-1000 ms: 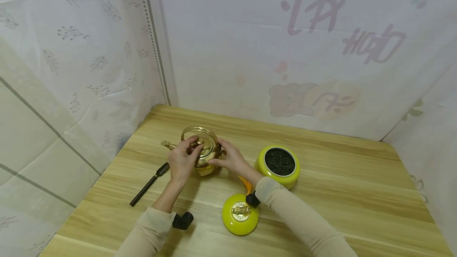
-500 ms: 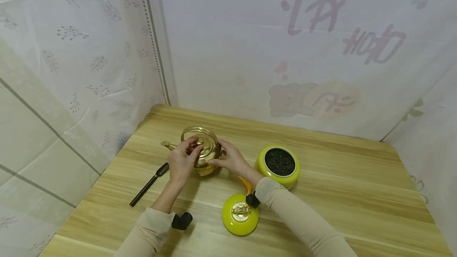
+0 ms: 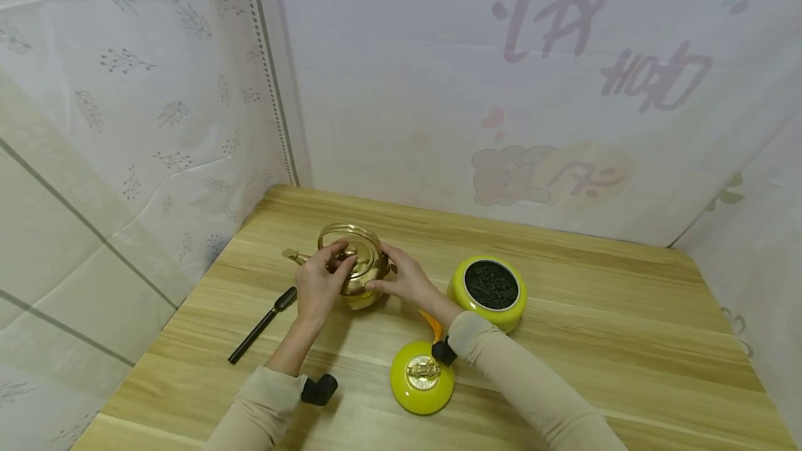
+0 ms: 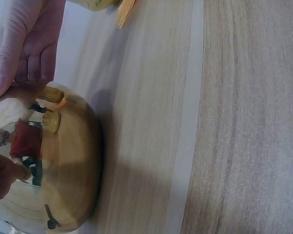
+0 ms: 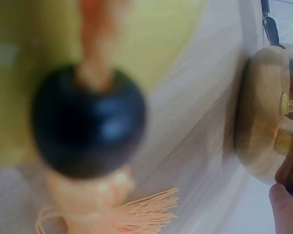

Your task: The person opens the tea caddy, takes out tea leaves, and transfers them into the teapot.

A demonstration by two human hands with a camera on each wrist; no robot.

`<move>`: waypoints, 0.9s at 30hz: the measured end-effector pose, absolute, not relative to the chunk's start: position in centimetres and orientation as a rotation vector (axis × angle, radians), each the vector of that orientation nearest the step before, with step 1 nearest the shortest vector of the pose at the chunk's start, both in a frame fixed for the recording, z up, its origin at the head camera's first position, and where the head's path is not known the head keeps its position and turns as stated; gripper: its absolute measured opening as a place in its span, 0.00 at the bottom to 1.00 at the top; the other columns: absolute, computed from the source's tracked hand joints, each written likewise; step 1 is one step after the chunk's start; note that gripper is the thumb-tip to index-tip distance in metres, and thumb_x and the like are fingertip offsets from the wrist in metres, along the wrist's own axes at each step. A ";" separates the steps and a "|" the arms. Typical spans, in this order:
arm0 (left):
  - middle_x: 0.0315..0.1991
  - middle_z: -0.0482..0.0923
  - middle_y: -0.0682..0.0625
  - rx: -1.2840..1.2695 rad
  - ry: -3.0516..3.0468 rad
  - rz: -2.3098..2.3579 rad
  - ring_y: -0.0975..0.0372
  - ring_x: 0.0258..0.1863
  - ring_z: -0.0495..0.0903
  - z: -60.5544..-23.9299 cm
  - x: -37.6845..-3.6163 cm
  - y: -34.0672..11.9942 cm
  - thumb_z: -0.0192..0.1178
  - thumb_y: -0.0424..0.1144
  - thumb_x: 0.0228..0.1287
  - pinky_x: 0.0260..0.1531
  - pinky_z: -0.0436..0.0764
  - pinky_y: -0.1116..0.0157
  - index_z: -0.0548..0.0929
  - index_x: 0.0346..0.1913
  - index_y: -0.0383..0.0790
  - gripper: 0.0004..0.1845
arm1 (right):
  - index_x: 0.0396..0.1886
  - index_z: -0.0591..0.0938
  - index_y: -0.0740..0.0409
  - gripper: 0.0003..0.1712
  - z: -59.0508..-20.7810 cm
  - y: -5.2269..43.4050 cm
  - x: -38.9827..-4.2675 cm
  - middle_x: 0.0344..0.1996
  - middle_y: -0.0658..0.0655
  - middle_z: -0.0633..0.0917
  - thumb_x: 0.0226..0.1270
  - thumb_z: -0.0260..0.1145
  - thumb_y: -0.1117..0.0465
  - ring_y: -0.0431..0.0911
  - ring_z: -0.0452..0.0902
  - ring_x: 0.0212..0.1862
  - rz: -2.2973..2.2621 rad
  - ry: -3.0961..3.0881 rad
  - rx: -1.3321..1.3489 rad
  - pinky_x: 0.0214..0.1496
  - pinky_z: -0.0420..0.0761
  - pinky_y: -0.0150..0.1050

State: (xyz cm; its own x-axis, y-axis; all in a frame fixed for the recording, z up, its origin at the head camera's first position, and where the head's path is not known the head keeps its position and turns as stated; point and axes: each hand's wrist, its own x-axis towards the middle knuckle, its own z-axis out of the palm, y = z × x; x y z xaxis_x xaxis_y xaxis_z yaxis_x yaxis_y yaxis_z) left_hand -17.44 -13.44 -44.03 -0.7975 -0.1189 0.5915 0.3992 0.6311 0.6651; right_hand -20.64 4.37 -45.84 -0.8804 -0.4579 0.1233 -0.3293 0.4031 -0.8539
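A shiny gold teapot [image 3: 363, 300] with a hoop handle [image 3: 351, 228] stands on the wooden table, its spout [image 3: 293, 255] pointing left. The round lid [image 3: 368, 264] lies on its top. With thumb and fingers, my left hand [image 3: 316, 287] pinches the lid's knob. My right hand [image 3: 410, 280] holds the pot's right side, thumb in front and fingers behind. In the left wrist view, the mirror-like teapot body [image 4: 73, 156] fills the lower left, with fingers of the right hand [image 4: 27, 44] against it. The right wrist view catches the teapot [image 5: 259, 117] at its right edge.
A yellow jar [image 3: 459, 296] full of dark tea leaves [image 3: 491, 284] stands right of the right wrist. Its yellow lid [image 3: 413, 399] lies in front, with an orange tassel [image 3: 431, 323] and black bead [image 5: 88, 122]. A black tea scoop [image 3: 262, 326] lies left of the left forearm.
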 end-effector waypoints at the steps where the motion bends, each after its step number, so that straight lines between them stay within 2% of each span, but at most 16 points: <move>1: 0.30 0.87 0.40 -0.215 -2.248 -1.118 0.54 0.21 0.84 -44.0 -17.4 -13.4 0.72 0.31 0.55 0.17 0.67 0.82 0.86 0.45 0.30 0.14 | 0.74 0.63 0.59 0.45 -45.8 4.4 -20.6 0.72 0.63 0.67 0.59 0.74 0.59 0.57 0.63 0.72 -1.484 2.522 -0.716 0.69 0.71 0.52; 12: 0.36 0.88 0.39 -0.200 -2.261 -1.136 0.54 0.25 0.85 -44.3 -17.2 -13.4 0.71 0.31 0.55 0.21 0.68 0.85 0.85 0.45 0.30 0.15 | 0.74 0.63 0.57 0.46 -45.8 4.4 -20.5 0.73 0.60 0.67 0.59 0.74 0.58 0.55 0.63 0.73 -1.457 2.525 -0.677 0.70 0.70 0.51; 20: 0.43 0.87 0.37 -0.243 -2.237 -1.189 0.53 0.27 0.85 -44.4 -16.7 -13.6 0.71 0.29 0.55 0.22 0.70 0.84 0.83 0.50 0.29 0.18 | 0.75 0.60 0.61 0.48 -45.6 4.7 -20.2 0.74 0.63 0.64 0.59 0.74 0.58 0.57 0.61 0.74 -1.449 2.512 -0.653 0.70 0.70 0.51; 25: 0.43 0.87 0.38 -0.293 -2.133 -1.185 0.60 0.28 0.81 -44.5 -15.9 -13.9 0.71 0.27 0.53 0.25 0.73 0.82 0.84 0.51 0.30 0.20 | 0.76 0.58 0.62 0.49 -44.8 5.6 -19.7 0.75 0.64 0.61 0.60 0.74 0.57 0.58 0.59 0.75 -1.464 2.507 -0.599 0.71 0.69 0.51; 27: 0.40 0.87 0.38 -0.329 -2.079 -1.187 0.64 0.27 0.79 -44.4 -15.5 -13.9 0.71 0.25 0.51 0.26 0.74 0.81 0.84 0.49 0.30 0.19 | 0.76 0.58 0.61 0.49 -44.5 6.2 -19.4 0.75 0.63 0.60 0.60 0.73 0.57 0.57 0.58 0.75 -1.479 2.508 -0.586 0.72 0.68 0.50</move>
